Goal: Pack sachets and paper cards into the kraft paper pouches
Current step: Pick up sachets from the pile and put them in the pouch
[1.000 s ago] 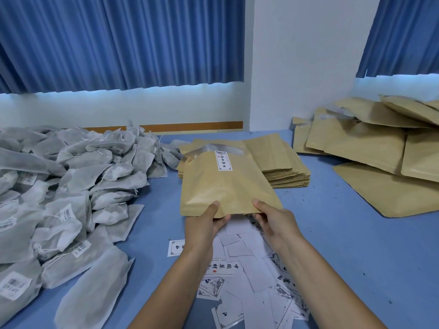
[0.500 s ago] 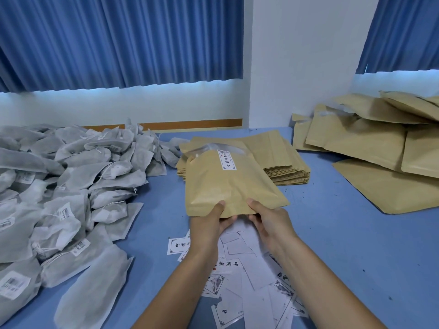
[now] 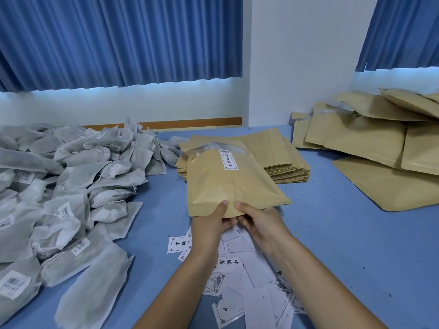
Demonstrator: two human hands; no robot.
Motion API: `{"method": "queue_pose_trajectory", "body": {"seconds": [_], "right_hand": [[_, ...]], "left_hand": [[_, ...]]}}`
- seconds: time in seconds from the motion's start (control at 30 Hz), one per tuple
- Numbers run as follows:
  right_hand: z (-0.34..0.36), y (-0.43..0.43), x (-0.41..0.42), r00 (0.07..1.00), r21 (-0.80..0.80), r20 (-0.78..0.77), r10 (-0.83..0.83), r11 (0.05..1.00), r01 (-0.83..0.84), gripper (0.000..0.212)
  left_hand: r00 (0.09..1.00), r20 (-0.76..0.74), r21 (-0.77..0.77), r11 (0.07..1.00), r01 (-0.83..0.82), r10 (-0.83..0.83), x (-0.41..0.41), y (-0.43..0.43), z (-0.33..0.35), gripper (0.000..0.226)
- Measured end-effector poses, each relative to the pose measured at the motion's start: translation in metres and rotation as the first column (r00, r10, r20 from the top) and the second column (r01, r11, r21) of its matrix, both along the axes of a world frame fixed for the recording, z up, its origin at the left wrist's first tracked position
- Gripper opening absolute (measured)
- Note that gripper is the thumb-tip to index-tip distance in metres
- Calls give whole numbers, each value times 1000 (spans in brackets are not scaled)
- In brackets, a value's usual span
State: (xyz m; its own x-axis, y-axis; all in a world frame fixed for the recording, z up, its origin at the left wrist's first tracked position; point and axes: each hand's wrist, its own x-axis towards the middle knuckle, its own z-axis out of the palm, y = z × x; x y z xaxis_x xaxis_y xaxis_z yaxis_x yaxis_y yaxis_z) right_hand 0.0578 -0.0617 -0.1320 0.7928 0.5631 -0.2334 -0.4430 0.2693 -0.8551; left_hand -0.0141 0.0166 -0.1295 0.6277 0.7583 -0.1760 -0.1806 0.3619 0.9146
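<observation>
Now the left grip (image 3: 210, 222) and right grip (image 3: 263, 224), side by side, each pinch the near edge of a pouch (image 3: 228, 186), thumbs on top, fingers curled beneath. It hangs above the bench (image 3: 344, 245), over scattered cards (image 3: 251, 279), its labelled far end toward the flat stack (image 3: 282, 160). Sachets (image 3: 71, 186) lie heaped at the left.

Black characters 中国茶 on white bordered paper card (image 3: 229, 262) near front edge of blue table (image 3: 344, 245), 中国 on second white card (image 3: 177, 244) to its left, vertical print on narrow white label (image 3: 228, 159) of brown kraft paper pouch (image 3: 221, 186) too small to read, barcode stickers (image 3: 64, 210) on grey mesh sachets (image 3: 102, 176), digits illegible
</observation>
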Motion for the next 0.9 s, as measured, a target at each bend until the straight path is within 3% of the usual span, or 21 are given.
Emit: {"method": "queue_pose_trajectory", "body": {"seconds": [0.2,0.43,0.57,0.77,0.9], "right_hand": [[-1,0,4,998,9,24,-55,998,54,8],[-2,3,0,999,17,35,-4,1000,4,5],[0,-2,9,994,-10,72,-83,996,84,10],[0,-1,9,1000,47,-21,-16,999,17,8],[2,-6,17,996,23,88,-15,1000,13,10]], "left_hand": [[997,-50,-5,998,-65,65,1,3,-5,20],[994,-111,53,998,-15,21,1,3,-5,9],[990,-129,86,996,-38,49,2,6,-4,18],[986,-137,180,981,-71,97,0,10,-4,25],[990,-141,139,990,35,-16,-2,10,-2,17]]}}
